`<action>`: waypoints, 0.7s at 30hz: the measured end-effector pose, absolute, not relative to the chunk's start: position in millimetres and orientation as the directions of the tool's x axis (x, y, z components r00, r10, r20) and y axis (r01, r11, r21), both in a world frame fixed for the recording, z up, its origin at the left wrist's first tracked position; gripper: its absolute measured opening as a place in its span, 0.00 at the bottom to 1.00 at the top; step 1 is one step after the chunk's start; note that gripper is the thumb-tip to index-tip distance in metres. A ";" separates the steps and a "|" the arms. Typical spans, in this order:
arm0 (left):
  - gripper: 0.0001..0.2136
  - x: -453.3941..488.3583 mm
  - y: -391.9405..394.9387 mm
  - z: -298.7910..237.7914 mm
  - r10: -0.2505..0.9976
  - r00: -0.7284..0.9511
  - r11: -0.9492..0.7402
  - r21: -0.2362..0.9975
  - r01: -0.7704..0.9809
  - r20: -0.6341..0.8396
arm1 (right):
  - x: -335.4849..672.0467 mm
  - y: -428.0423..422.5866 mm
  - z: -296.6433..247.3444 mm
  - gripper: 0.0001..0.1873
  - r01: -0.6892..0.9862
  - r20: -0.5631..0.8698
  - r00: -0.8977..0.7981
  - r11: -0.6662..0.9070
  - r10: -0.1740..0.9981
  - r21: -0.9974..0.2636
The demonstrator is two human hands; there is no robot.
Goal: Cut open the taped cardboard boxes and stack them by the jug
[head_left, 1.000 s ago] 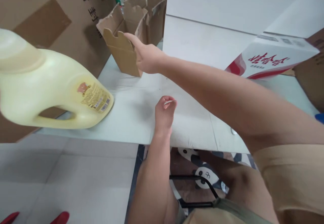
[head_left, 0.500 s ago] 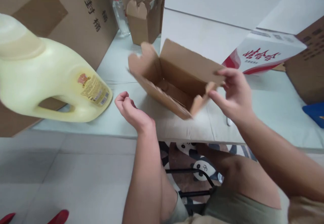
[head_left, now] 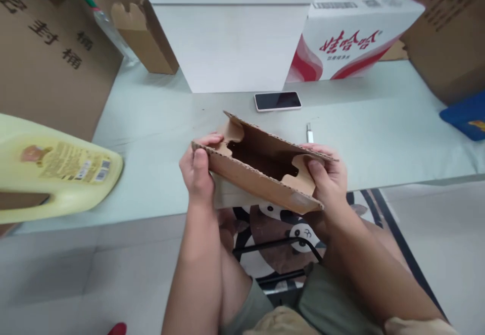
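A small brown cardboard box (head_left: 261,181) is held at the table's near edge, its top facing me. Both notched end flaps are folded inward, and the two long sides stand up around a dark opening. My left hand (head_left: 199,165) grips the left end, thumb on the near side and fingers at the end flap. At the right end my right hand (head_left: 328,173) is closed on the box, its thumb pressing the right flap. Some fingers of both hands are hidden behind the cardboard.
Behind the box lie a phone (head_left: 278,101) and a small white-handled tool (head_left: 309,134). White cartons (head_left: 231,47) stand at the back, beside another brown box (head_left: 149,47) and a plastic bottle (head_left: 113,32). A yellow jug (head_left: 76,173) stands left; a blue object (head_left: 465,116) lies right.
My left hand has come up and taken hold of the left end. The box's end flaps have turned inward, and the box has come closer to me. The view has shifted right.
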State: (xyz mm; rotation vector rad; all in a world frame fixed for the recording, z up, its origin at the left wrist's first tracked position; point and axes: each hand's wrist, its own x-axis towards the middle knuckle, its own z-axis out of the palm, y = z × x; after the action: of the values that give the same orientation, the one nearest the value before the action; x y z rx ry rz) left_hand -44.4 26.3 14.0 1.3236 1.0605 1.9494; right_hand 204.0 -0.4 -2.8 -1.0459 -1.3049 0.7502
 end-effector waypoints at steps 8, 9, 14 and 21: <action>0.17 -45.9 38.4 7.6 0.806 -0.334 -0.478 0.870 0.122 0.489 | 213.3 -12.1 0.2 0.27 0.129 0.460 0.076 0.449 0.884 -0.884; 0.18 -46.2 39.0 7.5 0.815 -0.320 -0.470 0.874 0.125 0.484 | 214.4 -13.7 -0.4 0.26 0.139 0.455 0.074 0.443 0.887 -0.886; 0.19 -50.0 38.9 6.7 0.853 -0.244 -0.449 0.887 0.108 0.461 | 213.8 -20.3 -6.7 0.14 0.137 0.424 0.102 0.409 0.900 -0.902; 0.21 -53.8 30.7 7.8 0.885 -0.190 -0.414 0.906 0.092 0.424 | 211.9 -18.7 -9.4 0.15 0.160 0.405 0.125 0.384 0.906 -0.909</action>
State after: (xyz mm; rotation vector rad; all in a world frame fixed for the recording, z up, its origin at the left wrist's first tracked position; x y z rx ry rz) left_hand -53.8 30.7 7.8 1.4599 1.1637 1.6688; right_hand 211.9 -18.7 -9.4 -1.0631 -1.3530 0.7293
